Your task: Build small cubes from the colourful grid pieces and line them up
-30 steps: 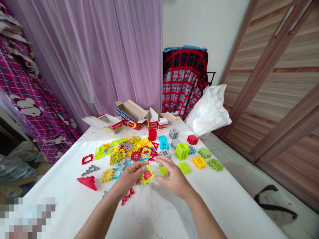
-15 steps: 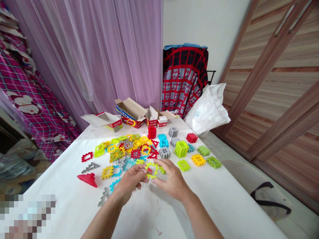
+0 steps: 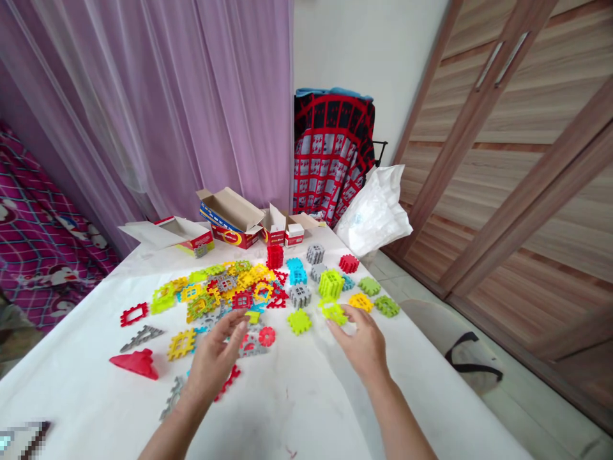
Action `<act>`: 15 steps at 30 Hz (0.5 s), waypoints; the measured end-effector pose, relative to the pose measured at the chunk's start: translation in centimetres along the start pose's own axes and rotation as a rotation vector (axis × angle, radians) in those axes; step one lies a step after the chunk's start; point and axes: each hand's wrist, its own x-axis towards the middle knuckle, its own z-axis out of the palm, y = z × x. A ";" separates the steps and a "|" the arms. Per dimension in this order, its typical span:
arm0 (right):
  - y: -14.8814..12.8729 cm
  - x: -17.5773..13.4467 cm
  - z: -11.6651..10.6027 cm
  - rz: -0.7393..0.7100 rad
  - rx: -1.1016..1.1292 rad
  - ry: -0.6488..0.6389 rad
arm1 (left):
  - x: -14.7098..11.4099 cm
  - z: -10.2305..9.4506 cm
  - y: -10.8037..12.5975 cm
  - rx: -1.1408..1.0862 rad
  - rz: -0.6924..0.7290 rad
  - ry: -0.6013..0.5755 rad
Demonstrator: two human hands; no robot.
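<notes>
The left hand has its fingers parted near a small lime block at two o'clock; the right hand pinches a lime frame at ten o'clock.

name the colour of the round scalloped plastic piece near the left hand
The piece is red, head view.

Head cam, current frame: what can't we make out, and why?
All in the head view:
- Lime pieces at the right hand: blurred, partly covered by its fingers; grip unclear.
- Red toothed piece: partly hidden by the left hand.
- White bag: contents hidden by its sides.
- Box print: too small to read.
- Bottom-left object: pixelated, cut off by the edge.
</notes>
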 end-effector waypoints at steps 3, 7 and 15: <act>2.7 0.4 0.1 0.189 -0.097 -0.022 | -0.3 -2.6 -2.5 0.187 0.185 0.288; 2.9 -0.1 1.1 0.271 -0.185 -0.048 | -1.4 -4.8 -5.5 0.284 0.206 0.432; 3.2 -0.5 2.3 0.249 -0.252 -0.019 | -2.1 -5.1 -6.9 0.248 0.213 0.474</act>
